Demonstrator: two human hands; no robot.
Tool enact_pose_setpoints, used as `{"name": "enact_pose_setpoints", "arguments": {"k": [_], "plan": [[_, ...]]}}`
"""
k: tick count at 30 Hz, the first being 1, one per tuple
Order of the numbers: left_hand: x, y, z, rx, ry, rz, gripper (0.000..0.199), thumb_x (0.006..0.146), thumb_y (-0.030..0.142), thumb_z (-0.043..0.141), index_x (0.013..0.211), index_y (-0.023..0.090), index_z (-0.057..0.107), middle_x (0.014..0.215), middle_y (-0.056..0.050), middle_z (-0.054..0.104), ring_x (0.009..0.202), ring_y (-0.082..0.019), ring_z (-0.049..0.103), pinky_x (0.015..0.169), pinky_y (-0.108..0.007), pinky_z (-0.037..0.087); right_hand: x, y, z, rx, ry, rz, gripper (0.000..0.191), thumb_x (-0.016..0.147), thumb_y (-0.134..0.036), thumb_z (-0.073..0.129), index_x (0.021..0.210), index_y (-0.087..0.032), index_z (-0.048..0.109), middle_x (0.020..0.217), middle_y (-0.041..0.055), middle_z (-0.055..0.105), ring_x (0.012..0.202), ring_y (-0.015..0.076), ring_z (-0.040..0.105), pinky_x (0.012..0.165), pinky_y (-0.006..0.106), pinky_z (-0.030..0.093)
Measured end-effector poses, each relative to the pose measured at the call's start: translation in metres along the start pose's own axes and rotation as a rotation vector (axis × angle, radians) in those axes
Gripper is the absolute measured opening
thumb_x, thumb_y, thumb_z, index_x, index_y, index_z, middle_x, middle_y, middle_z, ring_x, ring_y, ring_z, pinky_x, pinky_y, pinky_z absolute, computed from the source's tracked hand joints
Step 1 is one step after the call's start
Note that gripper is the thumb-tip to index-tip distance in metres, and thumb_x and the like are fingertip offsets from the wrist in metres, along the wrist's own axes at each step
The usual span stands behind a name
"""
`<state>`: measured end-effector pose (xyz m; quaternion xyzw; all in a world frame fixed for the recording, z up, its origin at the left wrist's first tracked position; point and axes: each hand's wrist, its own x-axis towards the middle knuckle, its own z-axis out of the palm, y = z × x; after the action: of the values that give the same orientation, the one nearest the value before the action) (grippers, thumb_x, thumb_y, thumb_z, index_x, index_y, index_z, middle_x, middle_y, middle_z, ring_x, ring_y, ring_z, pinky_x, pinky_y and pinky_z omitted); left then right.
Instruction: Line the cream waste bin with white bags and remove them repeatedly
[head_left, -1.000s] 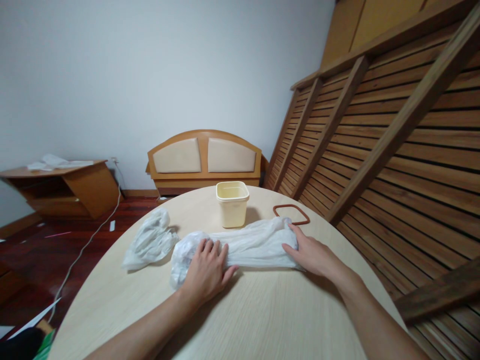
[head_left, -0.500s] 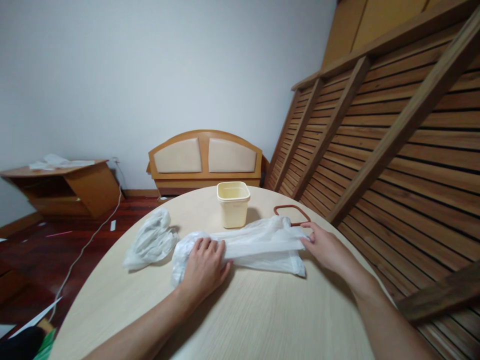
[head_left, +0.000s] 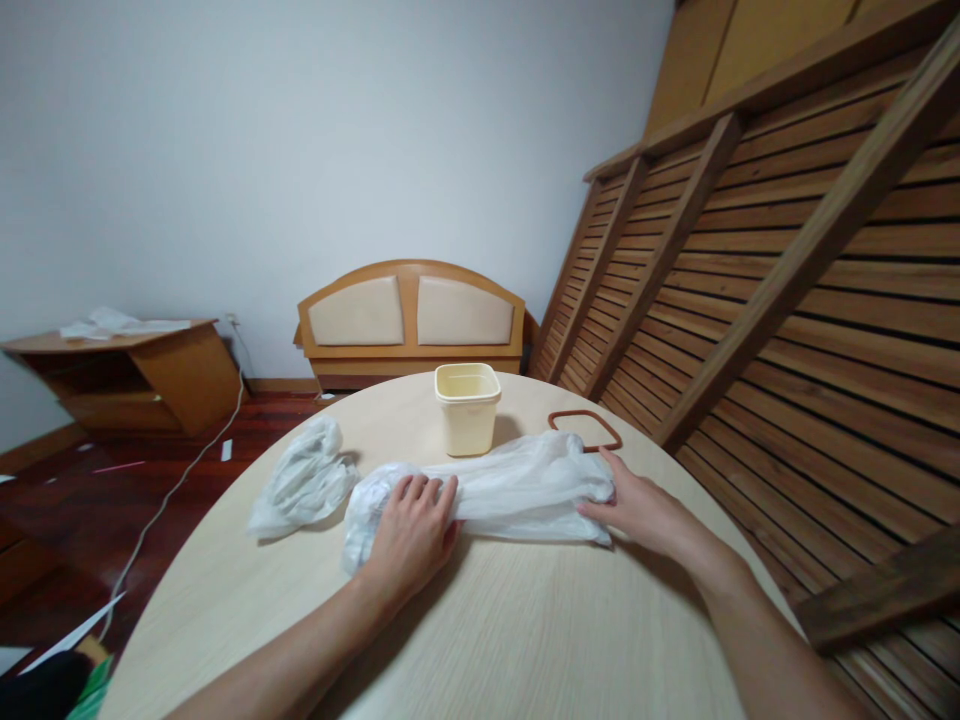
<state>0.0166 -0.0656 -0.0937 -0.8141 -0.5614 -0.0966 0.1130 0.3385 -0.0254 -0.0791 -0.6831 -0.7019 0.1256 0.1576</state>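
Note:
A white, thin plastic bag (head_left: 517, 495) lies stretched across the round table (head_left: 540, 620), its left end bunched up. My left hand (head_left: 415, 520) presses on the bunched part, fingers curled over it. At the other end my right hand (head_left: 637, 505) has thumb and fingers around the bag's edge; some fingertips are hidden by the plastic. Just behind the bag stands a pale yellow square bin (head_left: 469, 415), upright, with its opening facing up. A reddish-brown rounded frame (head_left: 585, 415) lies flat near my right hand. To the left sits another crumpled white plastic bag (head_left: 304, 480).
Slatted wooden panels (head_left: 750, 300) lean along the right side, close to the table. A headboard (head_left: 412, 310) stands against the wall behind. On the left are a low wooden cabinet (head_left: 180, 370) and a white cable (head_left: 180, 480) across the dark floor.
My right hand has shifted its hold from a corner pinch to a wider grasp at the bag's right end. The loose lower flap is now gathered in; my left hand stays almost in place.

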Motion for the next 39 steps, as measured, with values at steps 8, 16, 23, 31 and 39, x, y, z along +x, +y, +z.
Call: {"name": "enact_pose_setpoints", "arguments": {"k": [8, 16, 23, 31, 39], "plan": [[0.000, -0.002, 0.001, -0.011, 0.027, 0.006, 0.041, 0.098, 0.038, 0.048, 0.130, 0.015, 0.059, 0.113, -0.014, 0.069, 0.111, -0.031, 0.059, 0.104, -0.048, 0.039, 0.006, -0.001, 0.002, 0.124, 0.005, 0.018, 0.090, 0.078, -0.018, 0.057, 0.156, -0.007, 0.014, 0.077, 0.0027, 0.070, 0.070, 0.0219, 0.067, 0.061, 0.028, 0.040], [-0.001, -0.003, -0.006, 0.019, 0.027, 0.046, 0.027, 0.095, 0.035, 0.055, 0.114, 0.020, 0.066, 0.111, -0.011, 0.069, 0.113, -0.031, 0.057, 0.112, -0.051, 0.034, 0.002, 0.007, -0.017, -0.242, 0.109, 0.163, 0.060, 0.078, -0.019, 0.057, 0.138, -0.016, 0.048, 0.090, 0.0134, 0.073, 0.084, 0.0307, 0.070, 0.063, 0.033, 0.038], [-0.003, -0.002, -0.009, 0.011, -0.022, 0.099, 0.022, 0.086, 0.031, 0.066, 0.105, 0.020, 0.067, 0.113, -0.011, 0.067, 0.115, -0.031, 0.056, 0.114, -0.051, 0.034, -0.012, -0.014, -0.020, -0.421, -0.013, 0.119, 0.041, 0.079, -0.012, 0.052, 0.119, -0.015, 0.059, 0.111, 0.0191, 0.070, 0.102, 0.0357, 0.067, 0.073, 0.040, 0.045], [-0.004, 0.003, 0.000, 0.030, -0.025, 0.203, 0.021, 0.088, 0.030, 0.063, 0.105, 0.018, 0.067, 0.120, -0.013, 0.064, 0.120, -0.032, 0.052, 0.114, -0.051, 0.033, -0.005, -0.060, 0.029, -0.293, 0.336, -0.502, 0.055, 0.098, -0.044, 0.048, 0.144, -0.014, 0.049, 0.154, 0.0155, 0.047, 0.146, 0.0323, 0.034, 0.121, 0.051, 0.020], [-0.003, 0.004, 0.001, -0.003, -0.044, 0.214, 0.017, 0.087, 0.028, 0.062, 0.101, 0.020, 0.066, 0.113, -0.012, 0.065, 0.116, -0.032, 0.051, 0.107, -0.049, 0.037, 0.011, -0.042, 0.067, -0.295, 0.134, -0.486, 0.065, 0.101, -0.055, 0.039, 0.154, -0.017, 0.040, 0.160, 0.0165, 0.037, 0.150, 0.0325, 0.029, 0.122, 0.058, 0.012]]}}
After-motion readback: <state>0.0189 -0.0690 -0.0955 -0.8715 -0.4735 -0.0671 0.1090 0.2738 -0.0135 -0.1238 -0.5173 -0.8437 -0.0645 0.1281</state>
